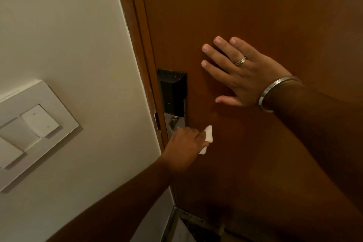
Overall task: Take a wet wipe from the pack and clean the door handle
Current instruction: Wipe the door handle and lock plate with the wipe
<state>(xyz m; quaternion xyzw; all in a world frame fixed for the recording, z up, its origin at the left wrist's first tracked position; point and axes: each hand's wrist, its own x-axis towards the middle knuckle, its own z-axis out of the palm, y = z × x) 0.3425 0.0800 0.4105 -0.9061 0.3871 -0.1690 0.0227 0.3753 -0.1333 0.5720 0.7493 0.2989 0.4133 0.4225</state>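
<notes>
A brown wooden door (pixel 255 6) fills the right side of the head view. On its left edge sits a black lock unit (pixel 172 90) with a silver plate (pixel 173 122) below it. My left hand (pixel 184 147) is closed around the door handle with a white wet wipe (pixel 208 137) bunched in it; the handle itself is hidden under the hand. My right hand (pixel 241 72) lies flat on the door, fingers spread, to the right of the lock. It wears a ring and a metal bangle. The wipe pack is not in view.
A cream wall (pixel 68 35) is on the left with a white switch panel (pixel 33 129) low on it. The brown door frame (pixel 137 35) runs between wall and door. A strip of floor (pixel 192 226) shows at the bottom.
</notes>
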